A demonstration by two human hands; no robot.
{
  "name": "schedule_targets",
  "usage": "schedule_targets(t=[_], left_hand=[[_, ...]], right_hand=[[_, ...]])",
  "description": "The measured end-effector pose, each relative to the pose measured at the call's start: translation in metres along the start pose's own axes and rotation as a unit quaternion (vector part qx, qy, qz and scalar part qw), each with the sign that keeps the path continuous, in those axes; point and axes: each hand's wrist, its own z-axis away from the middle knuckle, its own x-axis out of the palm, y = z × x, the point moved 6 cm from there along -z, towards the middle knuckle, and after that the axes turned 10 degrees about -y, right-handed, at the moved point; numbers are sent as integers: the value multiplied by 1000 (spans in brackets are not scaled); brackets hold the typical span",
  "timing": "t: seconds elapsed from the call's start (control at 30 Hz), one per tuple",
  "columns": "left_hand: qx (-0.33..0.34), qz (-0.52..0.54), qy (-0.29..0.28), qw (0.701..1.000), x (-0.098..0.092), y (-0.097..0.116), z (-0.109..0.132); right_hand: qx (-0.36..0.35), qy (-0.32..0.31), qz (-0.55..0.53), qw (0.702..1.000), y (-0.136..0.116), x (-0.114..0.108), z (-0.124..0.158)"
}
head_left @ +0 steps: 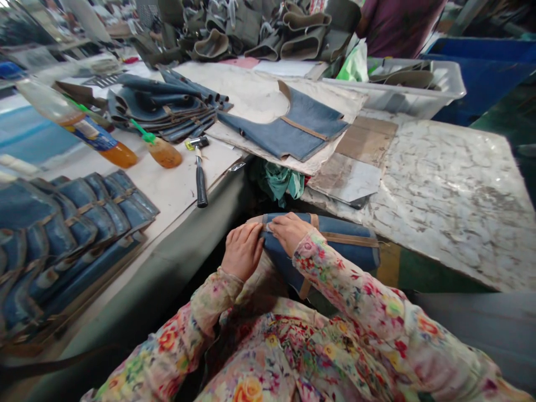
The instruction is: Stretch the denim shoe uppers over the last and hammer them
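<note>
A blue leather piece with tan strips (355, 254) rests across my lap, below the table edge. My left hand (243, 248) closes on its left end, fingers pressed together along the edge. Right beside it, my right hand (290, 231) grips the same end from above, fingers bent over the border. The fingertips nearly meet; whatever small thing may lie under them is hidden. A similar flat blue leather piece (305, 120) with one tan strip lies on the table ahead. Nearer my left side lies a hammer (201, 173) with a black handle.
Blue leather pieces (96, 206) lie overlapped at left, with another stack (163, 106) behind. A bottle of orange liquid (96, 137) and a small squeeze bottle (164, 152) stand there. Grey-green leather pieces (251, 28) are heaped at the back, near a plastic bin (448, 84) and a person (397, 25).
</note>
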Motion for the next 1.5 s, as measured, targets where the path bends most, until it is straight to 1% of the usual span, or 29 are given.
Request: schedule_targets(t=[0.1, 0.2, 0.33, 0.43, 0.5, 0.6, 0.67, 0.73, 0.8, 1.0, 1.1, 1.2, 1.33, 1.43, 1.5], left_hand=[[23, 14, 1, 1000, 0, 7, -2], [54, 36, -5, 998, 0, 22, -7], [92, 66, -26, 993, 6, 51, -18], [122, 82, -47, 988, 11, 74, -24], [128, 87, -55, 986, 14, 83, -27], [130, 87, -60, 986, 17, 90, -28], [133, 83, -64, 985, 18, 91, -27], [133, 78, -66, 986, 18, 93, -28], [131, 71, -67, 987, 18, 94, -30], [162, 63, -82, 981, 19, 103, -38], [163, 74, -84, 980, 19, 100, -38], [140, 84, -77, 984, 16, 85, -36], [106, 83, -51, 990, 9, 53, -27], [75, 69, -30, 994, 1, 24, -17], [50, 59, -22, 997, -8, 2, -14]], right_hand=[[16, 0, -2, 1000, 12, 0, 18], [41, 11, 1, 999, 29, -1, 42], [61, 62, 11, 996, 47, -3, 72], [60, 90, 7, 994, 53, -1, 84], [62, 113, -3, 992, 55, 1, 89], [71, 153, -18, 985, 60, 3, 97], [81, 169, -12, 982, 65, 4, 105], [83, 166, 5, 983, 67, 4, 111], [82, 151, 18, 985, 68, 4, 114], [111, 137, 43, 983, 68, 2, 108], [107, 143, 55, 982, 67, 6, 110], [97, 173, 60, 978, 72, 10, 122], [97, 217, 73, 969, 90, 17, 150], [128, 241, 83, 958, 107, 20, 170], [147, 251, 91, 952, 113, 22, 179]])
